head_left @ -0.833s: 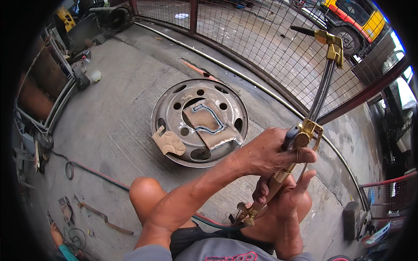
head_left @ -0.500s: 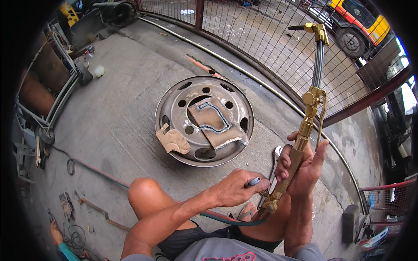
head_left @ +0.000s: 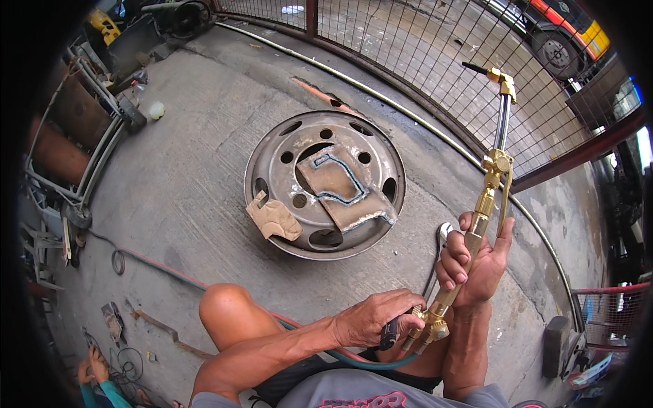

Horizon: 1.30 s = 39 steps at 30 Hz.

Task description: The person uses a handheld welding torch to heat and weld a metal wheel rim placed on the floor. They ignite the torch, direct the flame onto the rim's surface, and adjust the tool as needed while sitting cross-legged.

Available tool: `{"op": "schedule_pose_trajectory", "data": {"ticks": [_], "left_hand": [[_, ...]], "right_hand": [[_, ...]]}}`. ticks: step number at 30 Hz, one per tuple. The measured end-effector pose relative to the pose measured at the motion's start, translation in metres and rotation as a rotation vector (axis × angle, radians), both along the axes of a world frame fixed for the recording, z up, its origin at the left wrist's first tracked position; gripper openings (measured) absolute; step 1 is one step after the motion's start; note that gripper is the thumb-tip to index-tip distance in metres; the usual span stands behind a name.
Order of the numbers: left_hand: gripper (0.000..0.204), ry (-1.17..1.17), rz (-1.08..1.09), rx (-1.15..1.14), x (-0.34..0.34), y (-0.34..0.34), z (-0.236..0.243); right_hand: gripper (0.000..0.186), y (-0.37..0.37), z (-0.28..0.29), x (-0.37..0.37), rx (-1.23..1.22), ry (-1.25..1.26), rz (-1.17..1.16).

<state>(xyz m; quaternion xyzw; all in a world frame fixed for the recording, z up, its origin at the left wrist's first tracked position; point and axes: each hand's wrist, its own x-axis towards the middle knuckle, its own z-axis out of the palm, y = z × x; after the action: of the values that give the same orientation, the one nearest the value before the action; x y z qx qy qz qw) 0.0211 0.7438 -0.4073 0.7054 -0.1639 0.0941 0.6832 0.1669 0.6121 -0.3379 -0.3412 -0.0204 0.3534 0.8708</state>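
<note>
My right hand (head_left: 476,262) is wrapped around the brass body of a cutting torch (head_left: 486,194), which points up and away, its nozzle tip at the upper right. My left hand (head_left: 374,316) sits at the torch's lower end, fingers on the brass valve knobs (head_left: 425,326) where the hoses join. In front of me a steel wheel rim (head_left: 272,170) lies flat on the concrete. A metal plate (head_left: 343,187) with a marked outline rests on the rim, and a piece of cardboard (head_left: 273,217) lies over the rim's near left edge.
A wrench (head_left: 439,248) lies on the floor beside my right hand. Red and green hoses (head_left: 170,272) trail across the concrete to the left. A wire mesh fence (head_left: 422,47) runs behind the rim. Metal frames and scrap (head_left: 75,156) crowd the left. Another person's hand (head_left: 92,370) shows at the lower left.
My left hand has let go of the torch's upper body and moved down to the valve knobs at its base. My right hand now holds the torch upright.
</note>
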Motion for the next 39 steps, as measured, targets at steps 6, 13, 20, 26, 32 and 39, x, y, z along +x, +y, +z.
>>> {"op": "schedule_pose_trajectory", "data": {"ticks": [6,13,20,26,32,39], "left_hand": [[0.026,0.295,-0.028,-0.157,-0.003,-0.008,0.002],[0.032,0.421,-0.121,-0.153,-0.002,-0.005,-0.009],[0.035,0.609,0.394,0.067,0.029,0.074,0.027],[0.024,0.519,0.904,0.165,0.063,0.193,0.049],[0.027,0.62,0.824,0.127,0.109,0.233,0.022],[0.019,0.522,0.864,-0.149,0.162,0.21,0.013]], "right_hand": [[0.084,0.001,-0.002,0.0,-0.161,0.015,0.003],[0.087,0.003,-0.003,-0.002,-0.235,-0.007,0.052],[0.092,0.007,-0.006,-0.011,-0.342,-0.061,0.109],[0.094,0.011,-0.004,-0.021,-0.355,-0.099,0.261],[0.093,0.018,-0.009,-0.029,-0.3,-0.072,0.323],[0.091,0.018,-0.015,-0.032,-0.266,-0.108,0.404]]}}
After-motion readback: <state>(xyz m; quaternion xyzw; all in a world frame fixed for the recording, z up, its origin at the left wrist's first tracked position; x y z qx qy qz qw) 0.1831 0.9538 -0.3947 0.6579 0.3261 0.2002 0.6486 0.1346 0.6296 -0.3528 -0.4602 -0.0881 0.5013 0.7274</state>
